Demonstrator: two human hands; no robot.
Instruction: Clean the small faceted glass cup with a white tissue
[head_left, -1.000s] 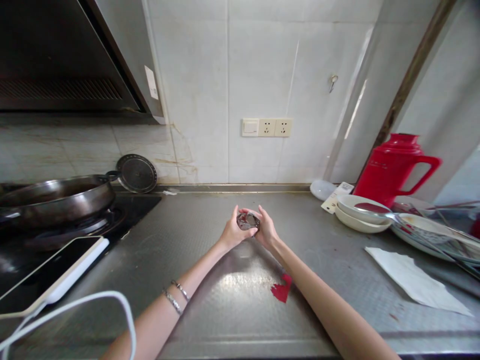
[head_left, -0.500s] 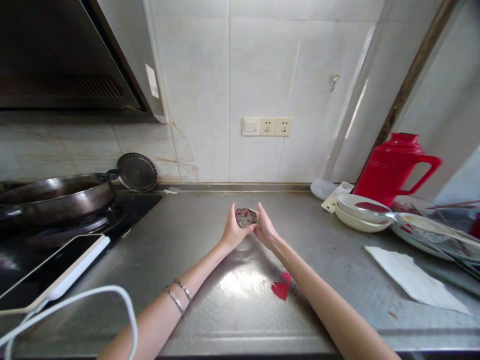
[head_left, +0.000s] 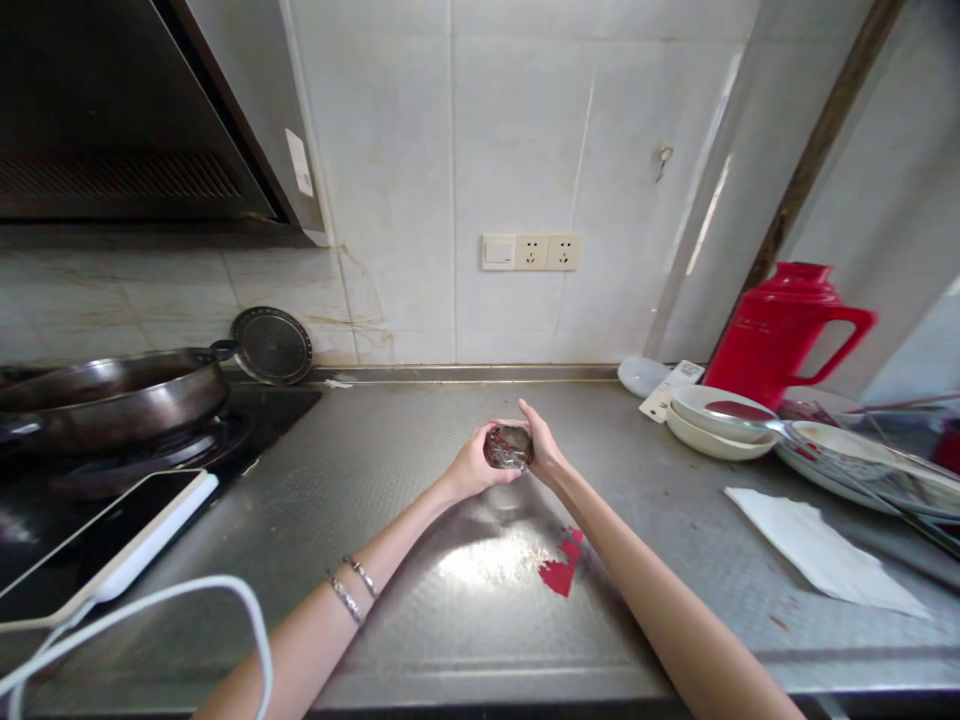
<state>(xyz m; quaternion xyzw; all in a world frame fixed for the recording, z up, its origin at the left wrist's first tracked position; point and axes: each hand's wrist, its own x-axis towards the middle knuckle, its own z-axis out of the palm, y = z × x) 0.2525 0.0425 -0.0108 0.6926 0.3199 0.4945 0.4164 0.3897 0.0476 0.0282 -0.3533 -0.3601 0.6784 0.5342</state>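
No text can be read with certainty. A small white sticker [head_left: 299,163] is on the side of the range hood [head_left: 135,110] in the upper left of the frame, but its print is too small. A white card [head_left: 670,389] at the middle right, beside the bowls [head_left: 712,425], carries dark marks that are also unreadable.

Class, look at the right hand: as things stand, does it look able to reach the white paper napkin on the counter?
Probably yes. The napkin lies flat on bare counter to the right, nothing between. But the right hand now shares the small shiny wrapped object with the left hand.
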